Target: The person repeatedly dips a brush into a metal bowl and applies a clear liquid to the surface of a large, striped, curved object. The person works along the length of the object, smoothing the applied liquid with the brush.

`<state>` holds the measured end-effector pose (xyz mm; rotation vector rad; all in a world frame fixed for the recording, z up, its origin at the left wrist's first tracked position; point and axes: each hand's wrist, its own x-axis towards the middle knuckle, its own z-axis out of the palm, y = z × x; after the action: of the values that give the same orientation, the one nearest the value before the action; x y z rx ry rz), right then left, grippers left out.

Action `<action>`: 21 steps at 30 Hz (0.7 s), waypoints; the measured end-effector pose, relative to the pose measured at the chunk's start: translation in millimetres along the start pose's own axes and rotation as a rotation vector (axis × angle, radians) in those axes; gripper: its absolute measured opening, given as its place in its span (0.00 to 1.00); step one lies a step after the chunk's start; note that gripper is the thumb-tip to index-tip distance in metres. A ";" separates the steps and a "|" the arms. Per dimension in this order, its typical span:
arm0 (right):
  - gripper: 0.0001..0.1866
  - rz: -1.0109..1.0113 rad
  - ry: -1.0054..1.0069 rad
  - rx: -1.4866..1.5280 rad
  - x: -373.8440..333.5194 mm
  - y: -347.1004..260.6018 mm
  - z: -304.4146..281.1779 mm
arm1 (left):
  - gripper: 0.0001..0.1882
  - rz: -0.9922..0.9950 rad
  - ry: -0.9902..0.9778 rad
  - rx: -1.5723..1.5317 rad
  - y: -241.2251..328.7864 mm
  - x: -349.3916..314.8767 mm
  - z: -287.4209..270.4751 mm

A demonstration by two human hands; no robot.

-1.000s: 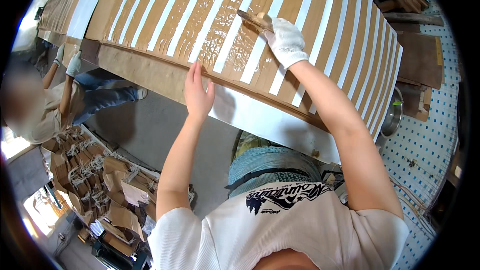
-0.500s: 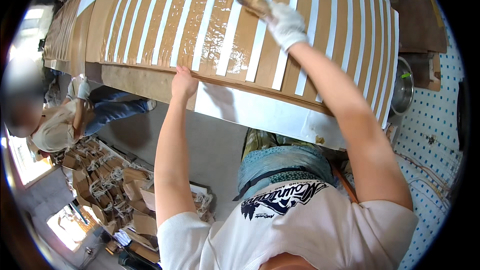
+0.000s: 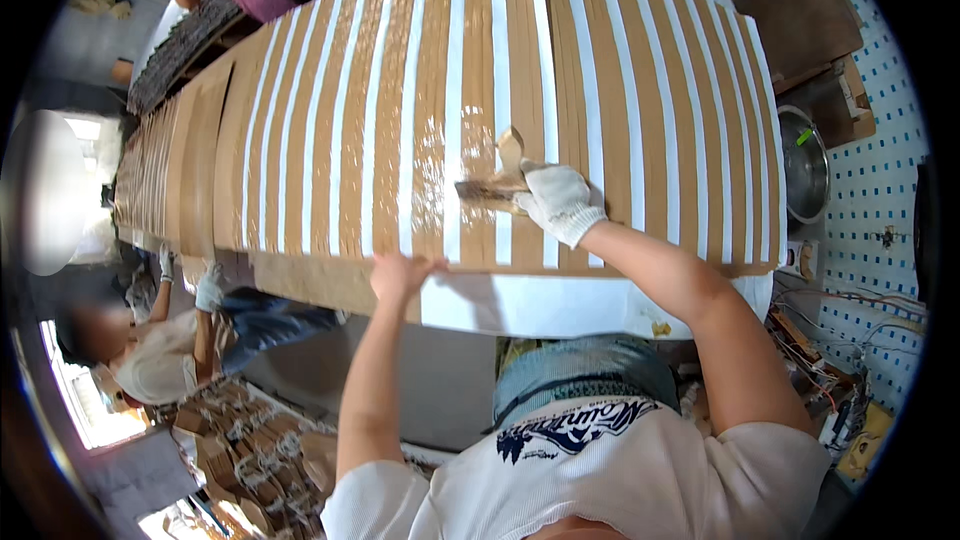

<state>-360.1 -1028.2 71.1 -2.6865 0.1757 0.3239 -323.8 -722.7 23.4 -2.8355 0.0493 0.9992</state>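
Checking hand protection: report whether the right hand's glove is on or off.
On: the white knit glove covers the right hand, which grips the brush.

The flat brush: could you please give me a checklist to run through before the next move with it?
1. Flat brush held in gloved right hand: ok.
2. Left hand at the near edge of the striped stack: ok.
3. Left hand gloved: not ok, it is bare.
4. Gloss even across the striped stack: not ok, the right-hand part looks matt.
5. Flat brush well loaded: cannot tell.
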 end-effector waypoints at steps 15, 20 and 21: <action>0.26 0.243 0.446 0.067 353.4 122.9 -105.5 | 0.66 -0.067 0.159 -0.145 15.3 -10.9 14.3; 0.26 0.314 0.550 -0.038 434.5 144.4 -130.1 | 0.64 0.024 0.297 -0.103 12.7 -9.3 22.1; 0.26 0.316 0.581 -0.078 447.1 150.9 -132.7 | 0.64 0.030 0.286 -0.116 12.6 -9.7 19.8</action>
<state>71.6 -1253.4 14.9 -2.7525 0.7749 -0.3792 -344.6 -732.7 12.8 -3.0710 0.0647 0.6119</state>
